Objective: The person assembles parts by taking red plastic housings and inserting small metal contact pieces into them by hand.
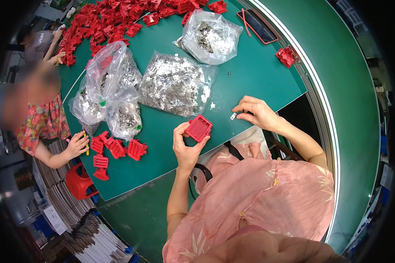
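My left hand (186, 147) grips a red plastic housing (199, 128) by its sides, above the near edge of the green table (245, 74). Slots inside the housing face up. To the right of it, my right hand (258, 112) pinches a small silvery metal piece (233, 116) between thumb and fingertips, apart from the housing. Beyond my hands lies a clear plastic bag (175, 83) full of similar small metal pieces. A few loose bits (213, 105) rest on the table beside that bag.
Further clear bags (114, 87) and another bag (210, 37) of metal pieces stand behind. Red housings (114, 22) are heaped at the far left; several (117, 149) lie nearer. A phone (258, 26) is at the far right. A co-worker's hand (77, 143) holds something yellow at the left.
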{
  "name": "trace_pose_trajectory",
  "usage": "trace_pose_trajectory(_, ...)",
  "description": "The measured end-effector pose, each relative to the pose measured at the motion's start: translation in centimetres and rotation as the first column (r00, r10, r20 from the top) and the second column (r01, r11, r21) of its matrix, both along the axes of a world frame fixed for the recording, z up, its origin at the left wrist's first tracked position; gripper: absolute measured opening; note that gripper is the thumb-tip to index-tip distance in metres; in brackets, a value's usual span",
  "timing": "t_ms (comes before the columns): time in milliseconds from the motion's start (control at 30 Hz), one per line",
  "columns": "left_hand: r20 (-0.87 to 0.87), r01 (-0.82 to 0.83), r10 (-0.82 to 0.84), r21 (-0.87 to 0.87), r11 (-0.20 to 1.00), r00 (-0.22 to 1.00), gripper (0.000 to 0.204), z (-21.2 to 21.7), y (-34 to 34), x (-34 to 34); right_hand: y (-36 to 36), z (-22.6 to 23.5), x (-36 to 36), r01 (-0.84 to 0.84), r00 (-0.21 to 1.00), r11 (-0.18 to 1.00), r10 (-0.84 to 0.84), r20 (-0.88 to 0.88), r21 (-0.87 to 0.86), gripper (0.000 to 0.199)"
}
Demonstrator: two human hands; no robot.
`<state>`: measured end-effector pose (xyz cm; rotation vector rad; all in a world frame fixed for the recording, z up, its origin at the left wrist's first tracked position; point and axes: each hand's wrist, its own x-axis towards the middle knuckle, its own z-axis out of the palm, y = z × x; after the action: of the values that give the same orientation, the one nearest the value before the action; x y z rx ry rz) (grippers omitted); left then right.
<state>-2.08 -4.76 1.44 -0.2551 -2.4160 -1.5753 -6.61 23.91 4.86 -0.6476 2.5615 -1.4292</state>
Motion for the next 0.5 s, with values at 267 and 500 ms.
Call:
trace_pose_trajectory(267, 0.037, 0.016, -0.019, 0.078, 0.997, 0.999, 0.063, 0.2, 2.0, 0.5, -1.6, -1.0, 0.2, -0.049, 0.952, 0.974, 0.112, -0.285, 0.22, 0.014)
trace_pose_trajectory(500, 0.007, -0.009, 0.008, 0.08, 0.997, 1.0, 0.064, -0.3, 3.7, 0.5, -1.9, -0.8, 0.2, -0.102, 0.91, 0.953, 0.204, -0.36, 0.284, 0.016)
